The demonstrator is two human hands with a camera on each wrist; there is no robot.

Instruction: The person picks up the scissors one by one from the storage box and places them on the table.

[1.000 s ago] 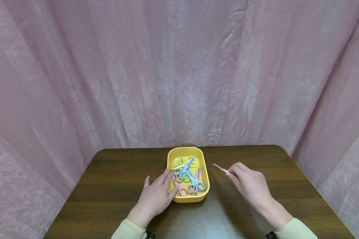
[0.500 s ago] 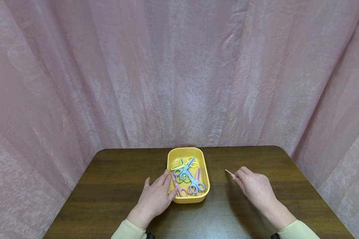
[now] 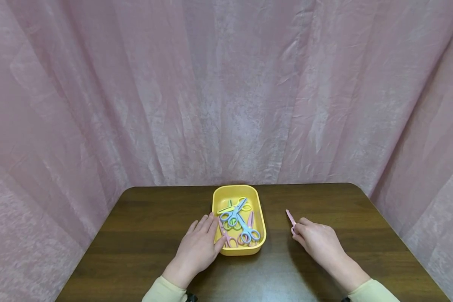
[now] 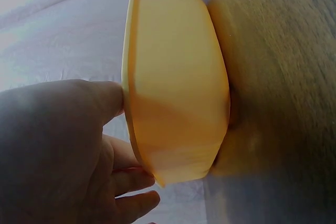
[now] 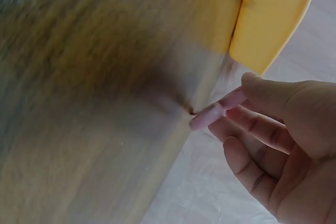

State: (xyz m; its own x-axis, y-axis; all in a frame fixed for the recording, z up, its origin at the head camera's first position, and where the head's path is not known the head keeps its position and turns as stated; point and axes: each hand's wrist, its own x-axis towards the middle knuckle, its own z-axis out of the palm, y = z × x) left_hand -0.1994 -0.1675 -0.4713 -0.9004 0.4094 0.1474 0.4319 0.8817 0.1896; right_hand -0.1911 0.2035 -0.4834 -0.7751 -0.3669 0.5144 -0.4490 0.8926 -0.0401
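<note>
In the head view a yellow tray (image 3: 241, 252) holds several scissors: blue scissors (image 3: 243, 227) lie on top, with yellow scissors (image 3: 224, 210), green handles (image 3: 237, 227) and pink scissors (image 3: 222, 228) around them. My left hand (image 3: 197, 247) rests on the tray's left rim, fingers nearly straight and thumb by the near corner; the left wrist view shows fingertips at the rim (image 4: 126, 72). Right of the tray, my right hand (image 3: 318, 240) pinches another pair of pink scissors (image 3: 290, 216) by the handles, blades directed away from me. A pink handle (image 5: 207, 117) shows low over the tabletop in the right wrist view.
The dark wooden table (image 3: 154, 218) has rounded far corners. A pink curtain (image 3: 226, 92) hangs behind it and along both sides. The tray stands near the table's far edge, in the middle.
The right hand has moved right and down, away from the tray, with the pink scissors. Their blades have turned to point farther from me and lie flatter. The left hand stays at the rim.
</note>
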